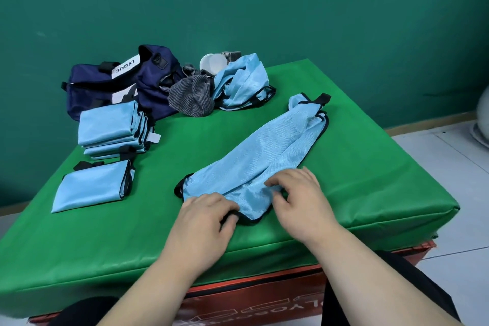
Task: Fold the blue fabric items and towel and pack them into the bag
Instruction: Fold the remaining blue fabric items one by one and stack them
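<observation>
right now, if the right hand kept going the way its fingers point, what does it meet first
The blue fabric under its fingers: the right hand points up-left across it. Beyond lies green mat, then probably the grey striped cloth; depth is unclear.

The navy bag bears a white label: LVQUE.

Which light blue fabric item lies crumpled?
The heap at the back, beside the grey striped cloth. The stack and single piece at left are folded flat; the near piece lies stretched out.
</observation>
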